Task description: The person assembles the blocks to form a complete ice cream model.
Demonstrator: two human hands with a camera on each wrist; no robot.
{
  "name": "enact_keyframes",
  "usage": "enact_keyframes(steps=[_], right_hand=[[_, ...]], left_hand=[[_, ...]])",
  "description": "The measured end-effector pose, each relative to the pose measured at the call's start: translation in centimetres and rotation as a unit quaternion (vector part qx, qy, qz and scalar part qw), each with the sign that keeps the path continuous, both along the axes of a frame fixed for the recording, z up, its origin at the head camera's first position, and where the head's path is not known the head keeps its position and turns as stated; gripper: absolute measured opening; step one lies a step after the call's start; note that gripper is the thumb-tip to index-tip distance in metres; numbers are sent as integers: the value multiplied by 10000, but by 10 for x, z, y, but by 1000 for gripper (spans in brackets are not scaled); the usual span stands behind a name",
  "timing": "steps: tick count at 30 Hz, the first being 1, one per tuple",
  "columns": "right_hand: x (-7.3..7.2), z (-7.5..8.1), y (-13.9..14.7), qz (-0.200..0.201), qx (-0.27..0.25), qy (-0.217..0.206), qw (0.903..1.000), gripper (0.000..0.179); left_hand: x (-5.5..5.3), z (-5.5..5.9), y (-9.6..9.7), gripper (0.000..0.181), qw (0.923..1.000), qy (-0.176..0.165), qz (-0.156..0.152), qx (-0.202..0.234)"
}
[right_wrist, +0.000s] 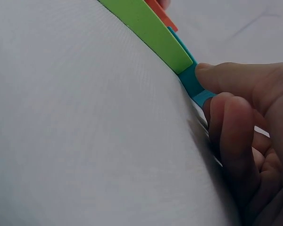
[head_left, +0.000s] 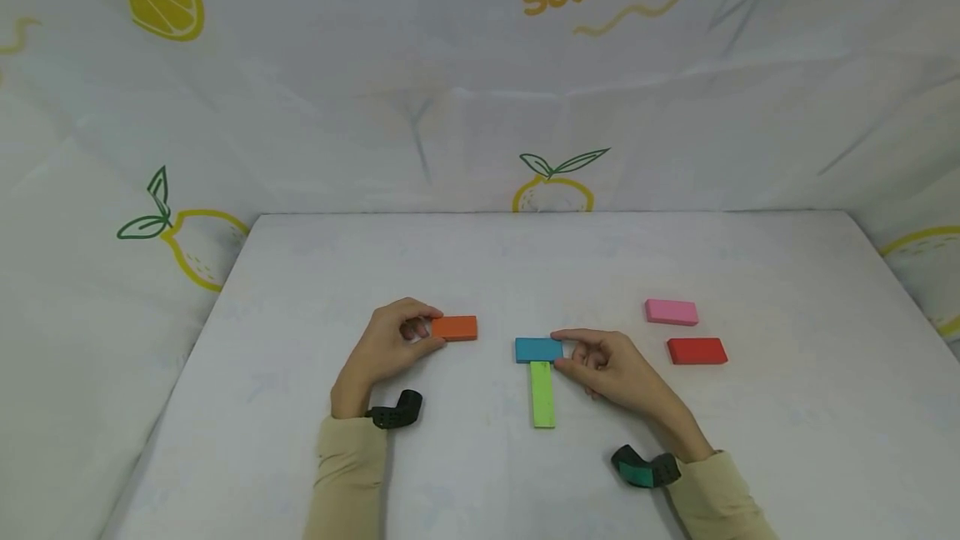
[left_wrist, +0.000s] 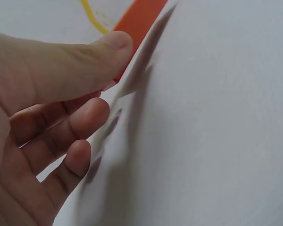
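In the head view my left hand pinches the left end of an orange block between thumb and index finger. The left wrist view shows the thumb along the side of that block. My right hand pinches a blue block by its right end, thumb at the near side and index finger at the far side. A light green block lies lengthwise below the blue one, its far end against it, so the pair forms a T. A gap separates orange from blue.
To the right of my right hand lie a pink block and, nearer, a red block. All rest on a white table, whose far edge meets a lemon-printed cloth. Each wrist wears a dark camera mount.
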State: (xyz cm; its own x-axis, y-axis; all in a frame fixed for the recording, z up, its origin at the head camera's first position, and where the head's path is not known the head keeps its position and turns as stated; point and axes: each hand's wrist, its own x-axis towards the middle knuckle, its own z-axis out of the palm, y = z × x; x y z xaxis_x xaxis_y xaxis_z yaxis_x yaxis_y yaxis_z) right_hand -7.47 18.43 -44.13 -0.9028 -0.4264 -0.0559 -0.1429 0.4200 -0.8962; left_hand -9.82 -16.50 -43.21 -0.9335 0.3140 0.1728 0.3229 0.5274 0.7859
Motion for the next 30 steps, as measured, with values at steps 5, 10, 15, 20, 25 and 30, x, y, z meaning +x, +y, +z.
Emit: enact_keyframes(steps=[5, 10, 15, 20, 25, 30], right_hand=[[0, 0, 0, 5, 26, -28, 10000, 37], [0, 1, 0, -10, 41, -73, 10000, 38], [0, 0, 0, -23, 72, -62, 10000, 38], [-1, 0, 0, -36, 99, -64, 9999, 38], [-1, 0, 0, -24, 80, -77, 9999, 38], [-1, 0, 0, -44, 101, -72, 9999, 38]], left_hand=[[-1, 0, 9, 29, 9998, 160, 79, -11], [-2, -3, 18, 30, 9996, 283, 42, 6], [-3, -6, 27, 31, 9995, 326, 16, -57], [-3, -7, 35, 30, 9993, 330, 69, -170], [-3, -6, 41, 30, 9986, 436, -18, -282], [-2, -8, 46, 29, 9973, 600, -33, -423]])
